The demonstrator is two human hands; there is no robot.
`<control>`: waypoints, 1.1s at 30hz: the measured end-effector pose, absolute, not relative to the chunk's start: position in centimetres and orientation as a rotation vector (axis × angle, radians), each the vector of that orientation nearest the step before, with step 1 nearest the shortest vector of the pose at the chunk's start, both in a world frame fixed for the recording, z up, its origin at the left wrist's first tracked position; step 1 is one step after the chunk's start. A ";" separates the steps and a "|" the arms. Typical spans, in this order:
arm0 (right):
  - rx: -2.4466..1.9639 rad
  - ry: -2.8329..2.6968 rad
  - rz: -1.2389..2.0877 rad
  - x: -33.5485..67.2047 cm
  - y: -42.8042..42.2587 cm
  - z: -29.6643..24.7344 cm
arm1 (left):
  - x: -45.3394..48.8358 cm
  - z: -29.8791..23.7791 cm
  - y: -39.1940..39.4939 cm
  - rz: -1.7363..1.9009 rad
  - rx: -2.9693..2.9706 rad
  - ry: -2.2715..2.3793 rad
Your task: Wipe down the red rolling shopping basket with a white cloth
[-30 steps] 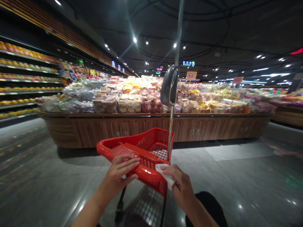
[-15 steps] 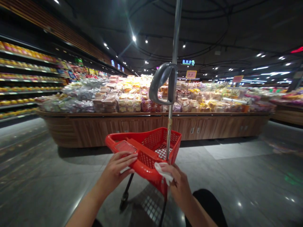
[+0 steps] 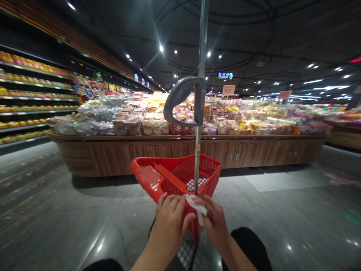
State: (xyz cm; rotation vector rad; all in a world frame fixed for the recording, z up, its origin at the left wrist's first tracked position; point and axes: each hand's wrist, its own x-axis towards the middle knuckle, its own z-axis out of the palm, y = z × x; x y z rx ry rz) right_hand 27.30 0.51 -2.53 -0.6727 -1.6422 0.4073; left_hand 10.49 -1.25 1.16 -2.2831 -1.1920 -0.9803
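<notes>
In the head view, our left hand [image 3: 169, 229] curls closed over the near rim of a red plastic shopping basket [image 3: 146, 169], while our right hand [image 3: 214, 222] pinches a white wipe [image 3: 197, 209] against that rim, just beside the left hand. A metal pole [image 3: 197, 158] rises from the basket, and well beyond it stands a wood-sided display [image 3: 169, 150], piled high with bagged bread.

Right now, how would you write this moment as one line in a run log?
left hand: on red shopping trolley | right hand: holding white wipe | ahead: packaged bread display
</notes>
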 end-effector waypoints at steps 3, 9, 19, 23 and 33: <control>-0.706 -1.512 0.442 28.4 0.3 -2.6 | 10.9 0.5 -0.6 -1.113 -2.200 -1.233; -0.928 -1.516 0.339 29.0 3.8 -4.6 | 9.3 0.2 -0.1 -1.160 -2.214 -1.128; -0.901 -1.657 0.344 28.1 3.6 -4.6 | 8.2 0.2 0.2 -1.146 -2.294 -1.098; -0.988 -1.573 0.313 28.4 4.2 -5.0 | 7.6 0.3 0.2 -1.123 -2.312 -1.095; -0.921 -1.627 0.441 27.9 3.7 -4.8 | 5.5 0.6 1.1 -1.115 -2.366 -1.054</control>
